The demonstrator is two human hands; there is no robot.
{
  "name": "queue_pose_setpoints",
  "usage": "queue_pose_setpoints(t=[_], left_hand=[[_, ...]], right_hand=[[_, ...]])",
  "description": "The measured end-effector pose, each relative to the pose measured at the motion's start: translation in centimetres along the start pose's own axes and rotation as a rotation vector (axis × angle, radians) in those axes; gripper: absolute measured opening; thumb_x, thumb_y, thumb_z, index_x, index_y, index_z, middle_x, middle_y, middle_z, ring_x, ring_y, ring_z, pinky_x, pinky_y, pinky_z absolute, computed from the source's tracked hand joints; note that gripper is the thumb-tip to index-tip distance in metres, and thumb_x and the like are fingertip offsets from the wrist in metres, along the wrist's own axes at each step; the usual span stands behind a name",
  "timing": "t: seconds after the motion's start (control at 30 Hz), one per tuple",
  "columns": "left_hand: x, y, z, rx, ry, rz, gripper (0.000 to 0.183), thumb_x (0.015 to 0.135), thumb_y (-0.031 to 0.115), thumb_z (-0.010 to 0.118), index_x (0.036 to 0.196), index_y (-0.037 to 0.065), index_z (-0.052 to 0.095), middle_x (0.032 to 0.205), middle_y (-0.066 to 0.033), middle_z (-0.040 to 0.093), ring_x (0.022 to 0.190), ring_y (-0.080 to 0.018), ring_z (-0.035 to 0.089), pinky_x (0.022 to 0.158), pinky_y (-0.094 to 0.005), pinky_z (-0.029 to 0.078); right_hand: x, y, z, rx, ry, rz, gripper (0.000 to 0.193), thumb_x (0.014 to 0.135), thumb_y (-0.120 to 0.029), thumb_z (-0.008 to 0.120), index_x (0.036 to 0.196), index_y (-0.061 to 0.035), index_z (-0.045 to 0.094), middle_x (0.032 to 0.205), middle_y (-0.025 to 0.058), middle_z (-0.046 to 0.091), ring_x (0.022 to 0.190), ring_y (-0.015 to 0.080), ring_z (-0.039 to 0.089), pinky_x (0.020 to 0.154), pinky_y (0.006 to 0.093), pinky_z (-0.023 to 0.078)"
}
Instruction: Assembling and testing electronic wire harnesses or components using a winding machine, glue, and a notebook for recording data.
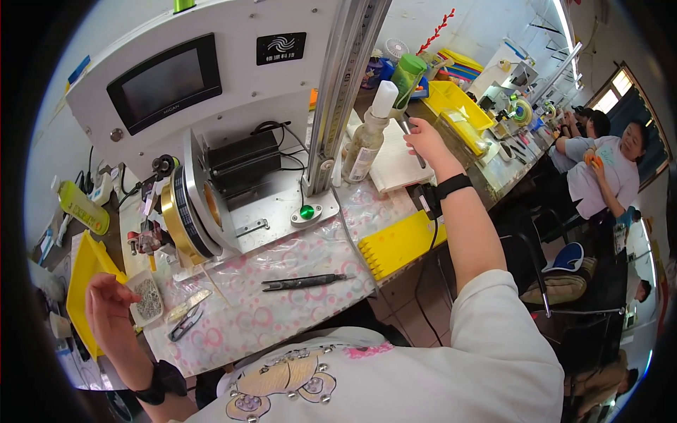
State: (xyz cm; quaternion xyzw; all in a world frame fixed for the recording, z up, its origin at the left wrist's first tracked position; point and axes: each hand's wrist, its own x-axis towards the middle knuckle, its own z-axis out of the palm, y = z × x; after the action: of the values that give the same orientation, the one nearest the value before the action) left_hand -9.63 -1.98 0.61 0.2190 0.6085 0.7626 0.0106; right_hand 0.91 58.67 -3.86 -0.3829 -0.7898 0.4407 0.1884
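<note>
On the right, my right hand [431,148] is closed around a slim grey metal tool [421,161], perhaps tweezers. It is above a white notebook or pad [398,166], beside a bottle with a white cap [367,144]. My left hand [109,317] hovers at the left, its fingers loosely bent and apart, with nothing visible in them. Close to it is a small clear tray [156,321] of tiny silvery pieces. Small thread snips [185,324] lie in front of the tray. A black pen-like tool [303,283] rests mid-table.
A white machine with a dark screen [169,81] and a gold-rimmed wheel [173,225] stands ahead. Yellow trays [83,282] flank the left; a yellow ribbed piece [402,247] overhangs the table edge at right. Cables hang there. Other people sit farther along the bench.
</note>
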Motion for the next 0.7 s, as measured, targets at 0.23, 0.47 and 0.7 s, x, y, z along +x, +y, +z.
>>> queue_pose_setpoints(t=[0.23, 0.47, 0.7], left_hand=[[0.1, 1.0, 0.4, 0.157, 0.010, -0.114, 0.020, 0.089, 0.015, 0.049, 0.096, -0.001, 0.058, 0.075, -0.0055, 0.059, 0.071, -0.0120, 0.058, 0.066, -0.0246, 0.047], [4.0, 0.2, 1.4, 0.779, -0.051, 0.078, 0.016, 0.078, 0.010, 0.065, 0.092, 0.003, 0.063, 0.082, -0.0056, 0.063, 0.075, -0.0148, 0.059, 0.067, -0.0267, 0.045], [3.5, -1.1, 1.4, 0.932, 0.023, 0.246, 0.013, 0.078, 0.008, 0.062, 0.089, 0.003, 0.063, 0.086, -0.0082, 0.061, 0.081, -0.0215, 0.056, 0.070, -0.0289, 0.042]], right_hand=[[-5.3, -4.3, -0.4, -0.029, 0.248, -0.485, 0.045, 0.082, -0.010, 0.059, 0.125, -0.0018, 0.046, 0.125, 0.0138, 0.050, 0.117, 0.0271, 0.046, 0.097, 0.0363, 0.037], [-22.1, -15.0, 5.7, -0.142, 0.220, -1.206, 0.025, 0.075, -0.002, 0.063, 0.100, -0.0026, 0.058, 0.101, 0.0116, 0.059, 0.095, 0.0242, 0.057, 0.084, 0.0337, 0.045], [-27.1, -18.2, 12.6, -0.073, -0.130, -1.300, 0.020, 0.069, -0.001, 0.065, 0.089, -0.0031, 0.060, 0.090, 0.0111, 0.058, 0.082, 0.0285, 0.056, 0.071, 0.0354, 0.046]])
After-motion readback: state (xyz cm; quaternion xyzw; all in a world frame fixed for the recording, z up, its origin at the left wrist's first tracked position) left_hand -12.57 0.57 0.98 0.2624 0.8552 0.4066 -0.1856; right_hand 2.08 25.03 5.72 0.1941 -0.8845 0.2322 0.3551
